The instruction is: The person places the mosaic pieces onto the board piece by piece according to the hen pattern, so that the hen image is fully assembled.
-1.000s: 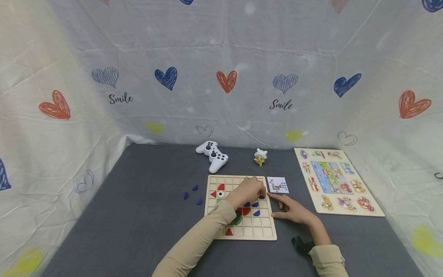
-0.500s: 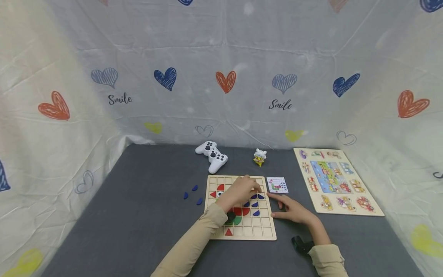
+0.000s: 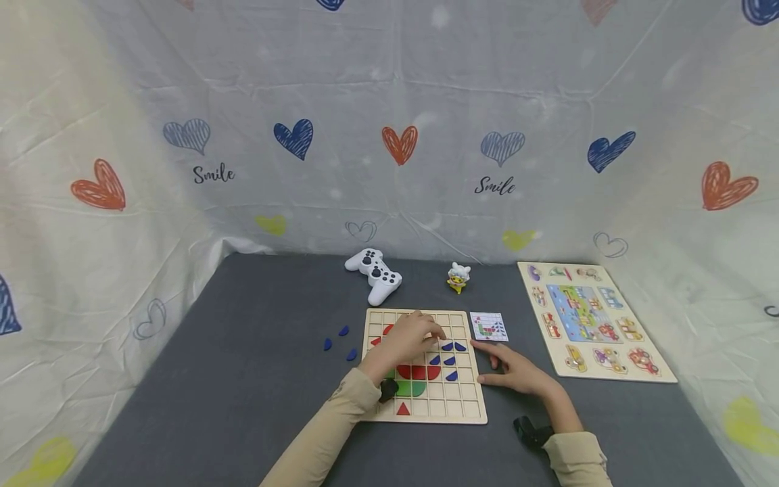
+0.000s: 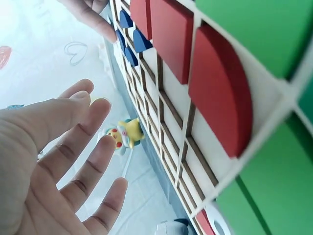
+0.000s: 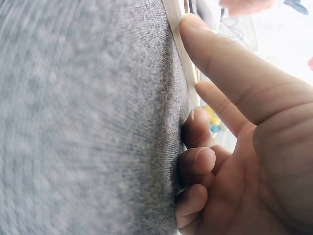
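In the head view my left hand (image 3: 410, 337) is over the wooden grid board (image 3: 453, 408). The left wrist view shows its fingers loosely bent, with nothing between them. My right hand (image 3: 516, 370) is at the board's right edge, thumb and forefinger touching the rim, the other fingers curled on the cloth in the right wrist view. Several blue segment-shaped pieces (image 3: 451, 376) lie in the grid's right part. Red pieces (image 3: 420, 372) form a row above green ones (image 3: 410, 388), and a red triangle (image 3: 403, 409) sits below. My left hand and wrist hide part of the board's left side.
Left of the board lie several loose blue pieces (image 3: 351, 355). A printed pattern card (image 3: 489, 326) is beside the board's upper right corner. Farther back are a white game controller (image 3: 374, 274) and a small figurine (image 3: 458, 277). A picture puzzle board (image 3: 593, 318) lies at the right.
My left hand has moved left from the blue pieces at the upper right of the grid, uncovering two of them. The right hand has stayed at the board's edge.
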Available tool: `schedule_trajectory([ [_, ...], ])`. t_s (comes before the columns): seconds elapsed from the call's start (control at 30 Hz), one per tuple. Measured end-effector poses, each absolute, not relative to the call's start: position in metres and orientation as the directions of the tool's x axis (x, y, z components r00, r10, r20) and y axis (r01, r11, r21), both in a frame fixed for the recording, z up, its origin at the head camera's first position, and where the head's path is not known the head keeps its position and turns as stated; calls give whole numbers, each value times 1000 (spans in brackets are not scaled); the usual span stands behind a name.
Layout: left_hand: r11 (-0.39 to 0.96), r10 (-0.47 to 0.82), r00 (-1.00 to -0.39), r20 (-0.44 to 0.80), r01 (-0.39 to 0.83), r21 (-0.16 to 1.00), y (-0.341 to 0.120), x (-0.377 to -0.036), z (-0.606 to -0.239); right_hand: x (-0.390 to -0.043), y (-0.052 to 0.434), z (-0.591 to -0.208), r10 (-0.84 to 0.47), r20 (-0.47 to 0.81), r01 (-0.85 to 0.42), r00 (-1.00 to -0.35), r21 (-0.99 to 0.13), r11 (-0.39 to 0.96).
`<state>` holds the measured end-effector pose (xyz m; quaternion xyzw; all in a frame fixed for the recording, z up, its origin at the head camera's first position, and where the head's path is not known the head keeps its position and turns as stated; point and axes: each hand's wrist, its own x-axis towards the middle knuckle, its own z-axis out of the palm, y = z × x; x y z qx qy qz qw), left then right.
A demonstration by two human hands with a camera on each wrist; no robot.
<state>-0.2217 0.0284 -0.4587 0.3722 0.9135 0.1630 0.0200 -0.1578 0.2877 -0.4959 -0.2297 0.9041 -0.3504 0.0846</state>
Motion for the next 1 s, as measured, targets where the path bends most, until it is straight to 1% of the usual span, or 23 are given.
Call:
schedule_trajectory([
  [0.27,686,658,-745,111,654,320,6,-215,-457,-157,288,-495,-473,2,-351,-881,-673,651],
  [0.57,705,610,-779,145,617,351,-31,-215,-462,-157,287,-494,-467,-14,-337,-884,-673,658],
  [0.83,766,525,-834,170,550,334,-65,-218,-468,-157,287,-493,-468,-13,-336,-884,-678,653],
  [1.0,794,464,-868,178,496,350,-86,-219,-468,-157,287,-493,-469,-14,-335,-883,-680,652],
])
